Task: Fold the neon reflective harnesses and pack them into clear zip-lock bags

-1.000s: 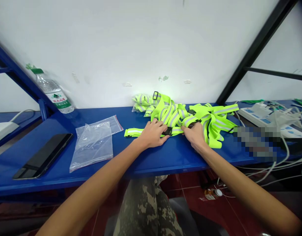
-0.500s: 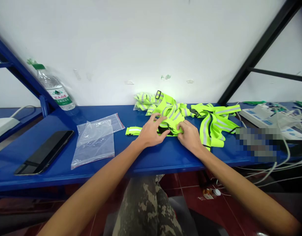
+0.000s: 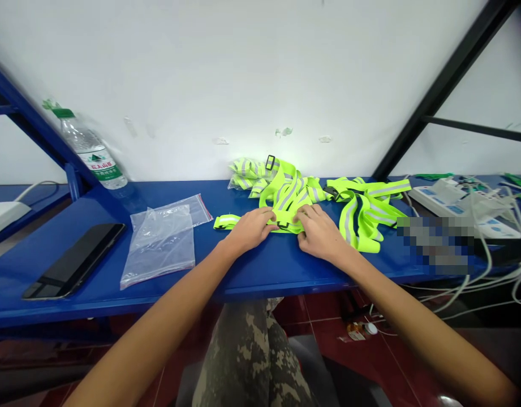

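Both my hands grip a neon-yellow reflective strap (image 3: 288, 217) with a black buckle part between them, low over the blue table. My left hand (image 3: 252, 229) pinches it between thumb and fingers, and a folded end of strap pokes out to its left. Curled over the strap's right side is my right hand (image 3: 319, 230); some of its fingertips are hidden. Just behind lies a tangle of the same reflective straps (image 3: 292, 183), partly in clear plastic at the back left. More loose straps (image 3: 364, 212) spread to the right, beyond my right hand.
Clear zip bags (image 3: 162, 243) lie left of my hands, and a black phone (image 3: 76, 260) lies farther left. A water bottle (image 3: 97, 158) stands by the blue frame. On the right are a power strip (image 3: 459, 206), white cables (image 3: 489, 254) and a blurred patch.
My left hand's spread fingers have closed into a pinch on the strap. The strap between my hands now lies flatter, covering most of the black buckle. The view has shifted slightly.
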Tool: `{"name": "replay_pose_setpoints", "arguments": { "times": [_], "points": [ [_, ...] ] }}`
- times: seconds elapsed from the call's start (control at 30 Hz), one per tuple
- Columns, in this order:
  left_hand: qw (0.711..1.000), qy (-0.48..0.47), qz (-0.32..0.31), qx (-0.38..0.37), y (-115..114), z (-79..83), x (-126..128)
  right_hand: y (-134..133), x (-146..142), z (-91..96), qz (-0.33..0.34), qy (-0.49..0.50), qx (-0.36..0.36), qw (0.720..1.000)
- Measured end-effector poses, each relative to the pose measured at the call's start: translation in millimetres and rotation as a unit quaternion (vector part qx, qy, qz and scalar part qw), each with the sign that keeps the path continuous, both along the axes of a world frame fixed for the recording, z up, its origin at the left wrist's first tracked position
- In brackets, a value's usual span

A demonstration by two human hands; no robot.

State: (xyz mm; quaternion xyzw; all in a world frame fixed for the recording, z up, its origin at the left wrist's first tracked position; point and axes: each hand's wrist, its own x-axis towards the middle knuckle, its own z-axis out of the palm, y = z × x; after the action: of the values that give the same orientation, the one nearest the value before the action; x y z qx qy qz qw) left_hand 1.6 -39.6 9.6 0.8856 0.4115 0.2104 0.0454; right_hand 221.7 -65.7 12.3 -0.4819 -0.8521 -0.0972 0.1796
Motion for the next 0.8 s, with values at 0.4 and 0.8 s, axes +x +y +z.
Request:
{"name": "replay_pose_setpoints", "arguments": {
  "times": [0.4, 0.8],
  "points": [
    [0.995, 0.012, 0.084, -0.045, 3, 20.0, -32, 17, -18, -7.3, 0.125, 0.028, -0.048, 0.991],
    [0.964, -0.155, 0.203, -0.078, 14, 39.4, -63, 11, -17, -10.5, 0.124, 0.011, -0.018, 0.992]
  ]
}}
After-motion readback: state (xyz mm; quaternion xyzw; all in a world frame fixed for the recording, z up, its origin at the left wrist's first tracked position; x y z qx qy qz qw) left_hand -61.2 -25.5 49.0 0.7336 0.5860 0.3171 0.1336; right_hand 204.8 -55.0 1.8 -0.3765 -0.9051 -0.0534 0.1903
